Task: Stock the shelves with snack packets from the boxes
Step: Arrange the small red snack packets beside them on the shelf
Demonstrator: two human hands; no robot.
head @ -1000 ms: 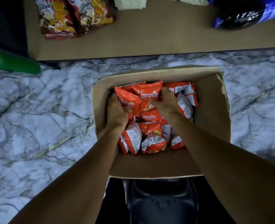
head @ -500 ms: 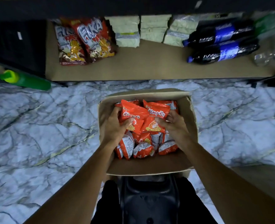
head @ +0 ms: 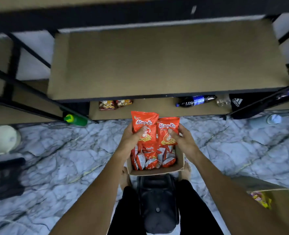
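Two held packets (head: 144, 123) (head: 168, 128), two boxes (head: 157, 171) (head: 280, 200)

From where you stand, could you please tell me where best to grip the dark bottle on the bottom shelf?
Probably grip the dark bottle round its blue-labelled middle, from the front: it lies on its side, beneath the upper shelf.

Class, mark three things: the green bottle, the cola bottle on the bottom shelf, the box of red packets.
green bottle (head: 79, 120): head view, its green body.
cola bottle (head: 198, 100): head view, its blue label.
box (head: 157, 171): head view, its near wall.
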